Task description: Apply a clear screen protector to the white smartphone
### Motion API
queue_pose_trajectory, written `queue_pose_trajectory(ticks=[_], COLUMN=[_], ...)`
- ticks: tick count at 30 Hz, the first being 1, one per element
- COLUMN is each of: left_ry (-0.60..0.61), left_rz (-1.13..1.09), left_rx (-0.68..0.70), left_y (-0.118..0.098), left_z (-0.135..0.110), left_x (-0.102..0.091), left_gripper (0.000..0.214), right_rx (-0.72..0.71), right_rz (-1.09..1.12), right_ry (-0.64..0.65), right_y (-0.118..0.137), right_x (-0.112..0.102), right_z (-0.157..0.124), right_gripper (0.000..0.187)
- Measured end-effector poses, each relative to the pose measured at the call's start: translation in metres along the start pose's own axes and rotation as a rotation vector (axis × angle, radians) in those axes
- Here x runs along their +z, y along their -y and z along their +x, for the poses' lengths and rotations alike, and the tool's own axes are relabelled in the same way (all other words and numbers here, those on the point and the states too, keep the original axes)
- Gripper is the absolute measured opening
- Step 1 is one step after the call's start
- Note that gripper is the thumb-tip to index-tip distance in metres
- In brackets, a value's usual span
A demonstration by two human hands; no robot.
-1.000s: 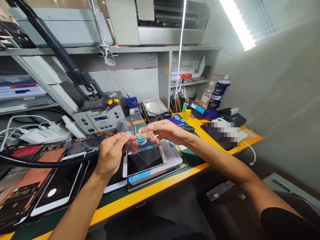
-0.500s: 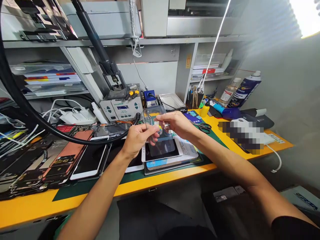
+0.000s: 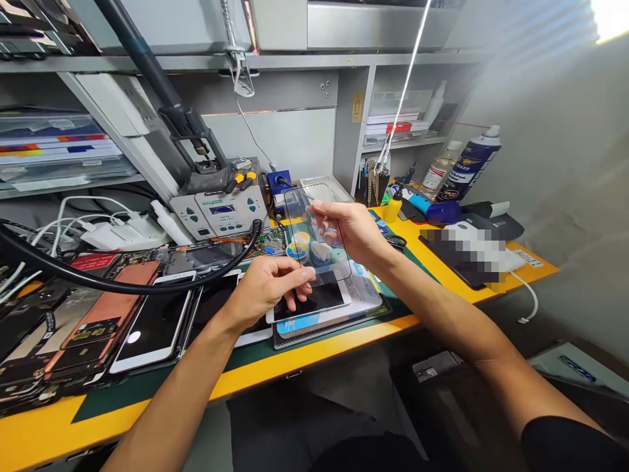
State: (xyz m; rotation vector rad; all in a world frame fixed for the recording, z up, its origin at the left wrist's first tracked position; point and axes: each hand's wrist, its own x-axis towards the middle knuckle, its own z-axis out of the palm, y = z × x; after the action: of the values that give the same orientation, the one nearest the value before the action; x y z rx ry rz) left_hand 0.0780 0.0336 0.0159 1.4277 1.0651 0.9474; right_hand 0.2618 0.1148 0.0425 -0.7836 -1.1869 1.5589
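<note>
A clear glass screen protector [image 3: 304, 210] is held upright above the bench. My right hand [image 3: 351, 233] grips its right edge with the fingers pinched. My left hand [image 3: 268, 288] pinches its lower edge with thumb and fingers. Directly under both hands a white phone [image 3: 314, 303] with a dark screen lies on a stack of flat packets on the green mat [image 3: 246, 357].
Several phones and opened phone backs [image 3: 113, 314] cover the bench's left side. A thick black hose [image 3: 98, 282] crosses in front of a grey soldering station [image 3: 221, 213]. Bottles and a spray can [image 3: 469, 164] stand at the back right. The yellow bench edge [image 3: 295, 367] runs close to me.
The protector has been lifted and tilted more upright. My right hand rose with it, and my left hand slid down to its lower edge. The camera view shifted.
</note>
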Motion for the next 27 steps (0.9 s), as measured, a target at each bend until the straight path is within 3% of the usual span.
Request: queue_pose_trajectory(ticks=[10, 14, 18, 24, 27], left_ry=[-0.014, -0.155, -0.257, -0.306, -0.368], left_rz=[-0.051, -0.096, -0.151, -0.129, -0.165], left_rx=[0.028, 0.113, 0.163, 0.197, 0.216], left_y=[0.001, 0.003, 0.005, 0.01, 0.012], left_z=[-0.001, 0.0, -0.001, 0.0, 0.001], left_x=[0.008, 0.007, -0.003, -0.011, -0.013], left_gripper=[0.029, 0.031, 0.03, 0.027, 0.027], right_rx=[-0.03, -0.075, 0.012, -0.064, -0.027], right_rz=[0.045, -0.036, -0.211, -0.343, -0.377], right_ry=[-0.002, 0.145, 0.364, 0.377, 0.413], right_y=[-0.001, -0.004, -0.013, -0.024, -0.023], right_x=[0.005, 0.006, 0.0, -0.005, -0.004], right_z=[-0.005, -0.015, -0.023, -0.02, -0.021], right_gripper=[0.033, 0.034, 0.046, 0.041, 0.042])
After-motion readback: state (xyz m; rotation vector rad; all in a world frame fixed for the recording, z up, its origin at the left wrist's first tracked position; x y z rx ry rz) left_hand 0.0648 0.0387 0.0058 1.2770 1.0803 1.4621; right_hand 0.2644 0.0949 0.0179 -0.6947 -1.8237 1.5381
